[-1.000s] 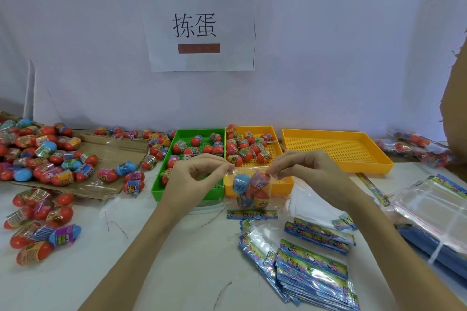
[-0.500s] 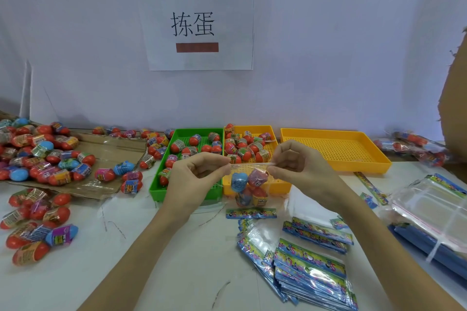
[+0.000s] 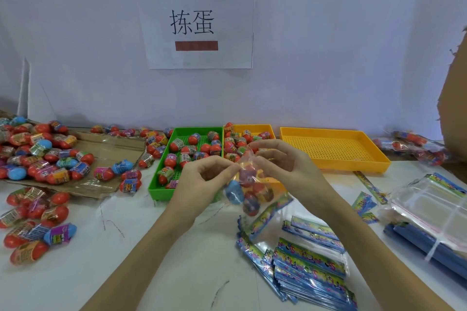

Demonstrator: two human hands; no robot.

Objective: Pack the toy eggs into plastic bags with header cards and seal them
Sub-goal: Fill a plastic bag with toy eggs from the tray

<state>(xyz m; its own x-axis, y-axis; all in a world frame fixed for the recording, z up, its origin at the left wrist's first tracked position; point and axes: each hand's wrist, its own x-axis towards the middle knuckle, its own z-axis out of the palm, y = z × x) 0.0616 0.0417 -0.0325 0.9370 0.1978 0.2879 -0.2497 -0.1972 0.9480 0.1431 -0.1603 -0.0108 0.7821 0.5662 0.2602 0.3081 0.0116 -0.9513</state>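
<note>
Midway through a packing shift, seen from the head camera: left hand (image 3: pixel 202 184) and right hand (image 3: pixel 285 166) raised together above the white table (image 3: pixel 151 272), fingers curled and pinching the top of a clear plastic bag (image 3: pixel 249 189) from either side. Inside the bag, several toy eggs — one blue, one pink, others red — hanging bunched just in front of the trays. At the bag's lower end, a colourful header card (image 3: pixel 269 213), tilted and swinging clear of the table. Whether the mouth is already pressed closed cannot be told; the plastic there is crumpled and blurred.

Behind the hands, a green tray (image 3: pixel 161 184) and a yellow tray (image 3: pixel 252 127) side by side, both holding loose eggs; to their right, a second yellow tray (image 3: pixel 333 149) with nothing visible in it. Further left, many more loose eggs (image 3: pixel 45 154) heaped on flattened cardboard (image 3: pixel 111 146) and scattered over the table. Near the right forearm, a stack of unused bags with header cards (image 3: pixel 308 272). At the far right edge, a few filled bags (image 3: pixel 414 149) lying by the wall.

By the look of it, early going — one bag at the sealing stage, a handful done, most eggs and most of the stack left to pack.
</note>
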